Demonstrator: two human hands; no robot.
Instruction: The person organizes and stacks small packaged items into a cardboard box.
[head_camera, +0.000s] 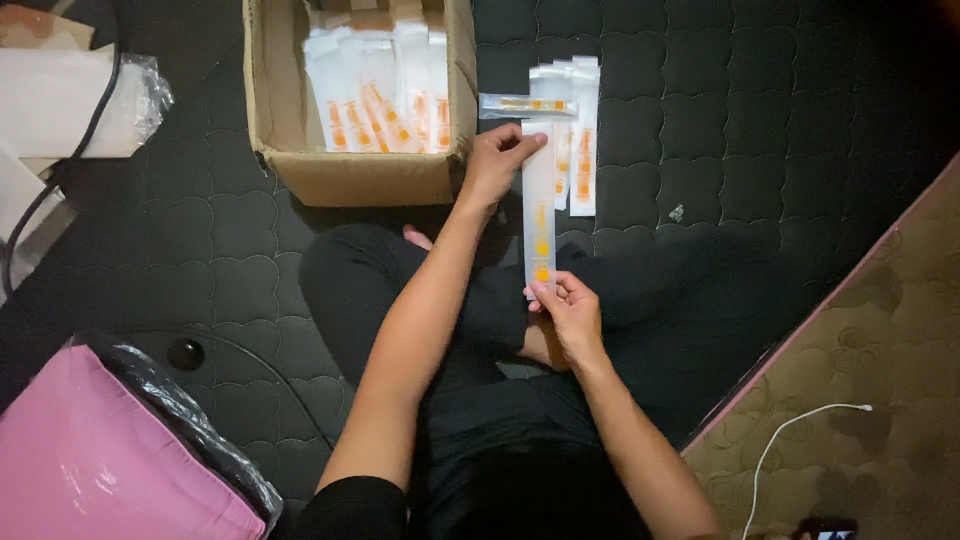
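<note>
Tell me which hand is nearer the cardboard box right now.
Left. The left hand holds the far end of the long white packet just beside the cardboard box; the right hand pinches the packet's near end, farther back.

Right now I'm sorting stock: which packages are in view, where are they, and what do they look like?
Long sleeve packet: clear-white, orange print, held between left hand and right hand.
Packet pile: same kind, on dark mattress.
Cardboard box: brown, open, packets inside.
Pink bagged bundle: lower left.
</note>
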